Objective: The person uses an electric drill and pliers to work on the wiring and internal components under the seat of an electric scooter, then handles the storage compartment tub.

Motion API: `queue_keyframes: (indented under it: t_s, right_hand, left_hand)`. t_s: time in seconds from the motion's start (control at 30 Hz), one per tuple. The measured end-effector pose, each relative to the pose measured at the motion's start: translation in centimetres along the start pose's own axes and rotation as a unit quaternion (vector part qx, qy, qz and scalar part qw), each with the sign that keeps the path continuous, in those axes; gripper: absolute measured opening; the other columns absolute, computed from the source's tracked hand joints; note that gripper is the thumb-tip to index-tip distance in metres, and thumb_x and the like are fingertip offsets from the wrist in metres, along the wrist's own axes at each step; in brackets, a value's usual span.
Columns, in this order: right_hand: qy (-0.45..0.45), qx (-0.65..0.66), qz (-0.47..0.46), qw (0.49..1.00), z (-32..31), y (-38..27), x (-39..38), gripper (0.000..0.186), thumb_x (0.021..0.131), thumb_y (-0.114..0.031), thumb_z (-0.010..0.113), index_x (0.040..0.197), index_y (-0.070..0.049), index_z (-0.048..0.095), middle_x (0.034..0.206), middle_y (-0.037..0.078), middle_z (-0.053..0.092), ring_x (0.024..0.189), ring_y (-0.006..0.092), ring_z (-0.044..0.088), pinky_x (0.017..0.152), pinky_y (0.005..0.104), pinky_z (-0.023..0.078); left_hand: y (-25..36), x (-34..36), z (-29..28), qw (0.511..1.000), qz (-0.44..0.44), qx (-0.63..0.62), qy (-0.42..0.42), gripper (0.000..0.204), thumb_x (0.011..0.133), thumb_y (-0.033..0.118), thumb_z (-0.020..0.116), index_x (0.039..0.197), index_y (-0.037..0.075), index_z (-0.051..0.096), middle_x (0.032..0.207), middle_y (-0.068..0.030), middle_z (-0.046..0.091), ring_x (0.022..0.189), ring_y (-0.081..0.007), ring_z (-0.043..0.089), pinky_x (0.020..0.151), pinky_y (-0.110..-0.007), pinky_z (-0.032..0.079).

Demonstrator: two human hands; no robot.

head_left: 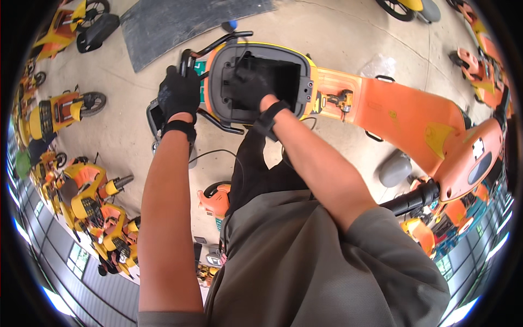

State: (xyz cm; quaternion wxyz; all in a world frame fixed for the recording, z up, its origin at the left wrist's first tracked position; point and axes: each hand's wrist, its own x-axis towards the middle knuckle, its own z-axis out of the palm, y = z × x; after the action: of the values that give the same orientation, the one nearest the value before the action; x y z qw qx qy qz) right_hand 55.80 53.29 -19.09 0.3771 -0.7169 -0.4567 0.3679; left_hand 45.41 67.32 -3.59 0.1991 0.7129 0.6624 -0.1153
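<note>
- Closest to the lens, a grey shirt filled the lower middle of the frame, bare forearms stretching up from it.
- Over at the left edge, yellow scooters stood parked, well apart from the work.
- Now left of top centre: the black-gloved left hand was at the tail, beside a green plate; fingers bent downward, though I couldn't tell whether they closed on anything.
- Just right of it, a black tubular rail stuck out, stiff by its look and, I judged, the surest handhold.
- Top centre, and there was the open storage well of the orange scooter! Its grey surround looked rigid, fit for a steadying palm.
- Over that well hung the right hand, gloved and blurred; spread or pinching, I couldn't tell.
- Right of centre, a yellow-and-black power drill lay loose on the footboard.
- Farther right, smooth orange panels swept down to a black handlebar grip. Heavy overall, I reckoned, its shell slick and scratchable, so rail and handlebar beat bare plastic.
</note>
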Motion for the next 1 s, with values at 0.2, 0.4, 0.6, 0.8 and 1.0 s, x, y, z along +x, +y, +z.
queue_keyframes:
  t_s: [0.2,0.4,0.6,0.8,1.0]
  right_hand:
    - [-0.012,0.338,0.158,0.927,-1.6,-6.1,-0.7,0.033,0.078,-0.018,0.060,0.110,-0.010,0.058,0.102,0.017,0.062,0.092,0.0302,0.060,0.080,0.0368,0.047]
    - [-0.056,0.183,0.150,0.970,-6.2,-10.0,-1.4,0.029,0.072,-0.019,0.063,0.099,-0.010,0.060,0.100,0.020,0.061,0.094,0.0344,0.059,0.078,0.0389,0.047]
    - [-0.079,0.090,0.110,0.987,-7.7,-7.3,-4.2,0.018,0.076,-0.027,0.061,0.077,-0.010,0.067,0.088,0.016,0.062,0.086,0.0311,0.060,0.077,0.0382,0.047]
    - [0.155,0.146,0.179,0.961,-8.3,-2.5,-5.4,0.021,0.069,-0.013,0.067,0.084,-0.005,0.054,0.080,0.009,0.052,0.077,0.0231,0.054,0.071,0.0338,0.045]
    - [0.143,0.134,0.422,0.885,-12.7,-0.6,-5.9,0.048,0.069,-0.015,0.064,0.113,0.001,0.050,0.082,0.016,0.064,0.067,0.0260,0.063,0.066,0.0347,0.052]
  left_hand:
    - [-0.2,0.3,0.4,1.000,-0.001,0.008,0.012,0.038,0.080,0.038,0.051,0.092,0.002,0.056,0.086,-0.0258,0.063,0.085,-0.0427,0.061,0.076,-0.049,0.047]
    - [0.2,0.4,0.6,0.999,-0.003,0.006,0.048,0.040,0.079,0.038,0.050,0.087,0.000,0.060,0.081,-0.0235,0.065,0.081,-0.0422,0.062,0.072,-0.048,0.048]
    - [0.2,0.2,0.7,1.000,0.002,0.007,0.028,0.038,0.080,0.037,0.053,0.090,0.001,0.056,0.086,-0.0259,0.063,0.085,-0.0428,0.061,0.075,-0.048,0.048]
    - [0.3,0.1,1.0,0.999,0.011,0.004,0.047,0.036,0.080,0.036,0.051,0.086,0.001,0.056,0.075,-0.0209,0.065,0.079,-0.0398,0.063,0.073,-0.047,0.049]
    - [-0.1,0.0,0.1,0.999,-0.011,-0.015,0.027,0.037,0.080,0.037,0.051,0.088,0.002,0.056,0.079,-0.0219,0.065,0.080,-0.0402,0.063,0.074,-0.046,0.049]
